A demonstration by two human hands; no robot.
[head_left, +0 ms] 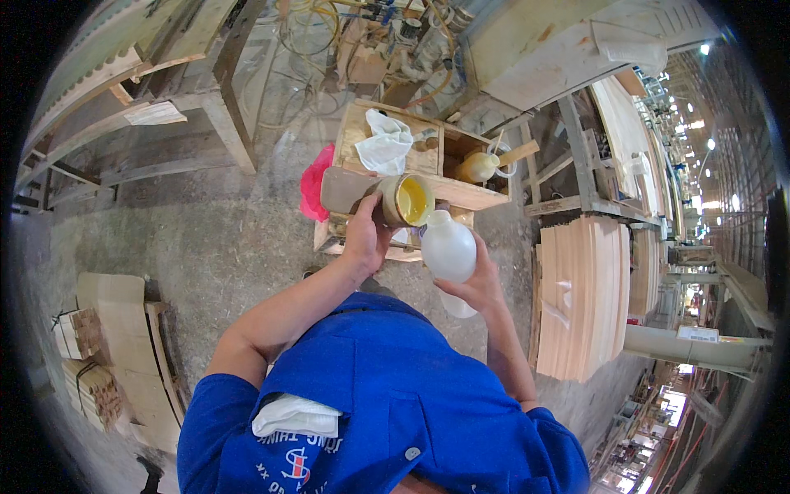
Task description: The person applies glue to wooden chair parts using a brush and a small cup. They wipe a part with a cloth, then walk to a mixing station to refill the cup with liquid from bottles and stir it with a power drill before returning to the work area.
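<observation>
My left hand (pixel 367 239) is wrapped round a brownish round can (pixel 393 202), tilted so its open end faces right. Yellow liquid (pixel 414 200) shows inside it. In my right hand (pixel 480 281) is a white translucent plastic bottle (pixel 448 249), its open neck close beside the can's rim. Whether liquid is passing between them cannot be made out. Just beyond both hands stands a wooden box (pixel 465 193) with compartments. A white cloth (pixel 384 144) lies over its top. One compartment holds a plastic bottle with yellow contents (pixel 477 167).
A pink-red plastic bag (pixel 315 185) hangs at the box's left side. Stacked pale boards (pixel 581 298) stand to my right. A wooden workbench (pixel 226 123) is at far left, with bundled wood pieces (pixel 90 391) lower left. Hoses (pixel 309 37) lie on the floor ahead.
</observation>
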